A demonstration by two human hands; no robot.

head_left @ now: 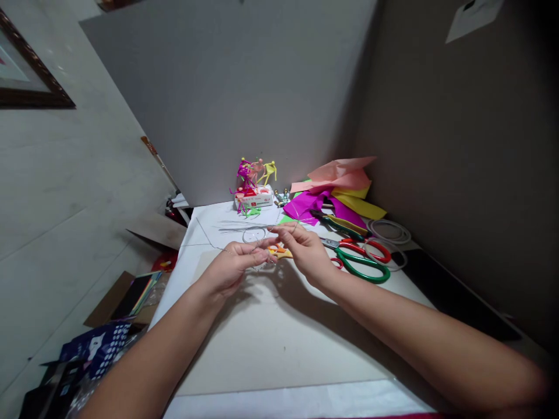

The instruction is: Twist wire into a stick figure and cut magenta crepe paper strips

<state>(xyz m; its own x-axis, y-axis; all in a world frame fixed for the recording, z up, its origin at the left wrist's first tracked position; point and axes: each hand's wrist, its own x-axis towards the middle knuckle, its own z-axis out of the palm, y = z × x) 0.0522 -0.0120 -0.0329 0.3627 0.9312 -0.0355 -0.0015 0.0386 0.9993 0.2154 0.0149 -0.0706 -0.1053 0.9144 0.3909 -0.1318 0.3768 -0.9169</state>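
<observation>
Head view. The left hand (229, 270) and the right hand (305, 253) are meeting at the fingertips over the middle of a white-covered table (174, 311). Both are pinching a thin silver wire (243, 235), with thumbs and forefingers closed on it, though its fineness makes the exact contact points hard to read. The wire's long axis is lying roughly across the body, from about 9 o'clock to 3 o'clock, and a small loop is standing just above the grip at 12 o'clock. The left hand is the nearer to that loop, though only slightly. A yellow-orange paper piece (279, 252) is showing just beneath the right fingertips, partly hidden.

Further out, a bundle of straight wires (244, 227) is lying at 12 o'clock, with wire-and-paper figures (255, 177) standing on a white box (253, 199) beyond it. Magenta paper (305, 206), pink paper (338, 174) and yellow paper (358, 203) are heaped at 1 o'clock. Green-handled pliers (336, 227) are lying at 2 o'clock, and green-handled scissors (362, 265) and red-handled scissors (367, 250) are overlapping at 3 o'clock, beside a coil of white cord (388, 231). A cardboard sheet (279, 343) is lying under the forearms at 6 o'clock.
</observation>
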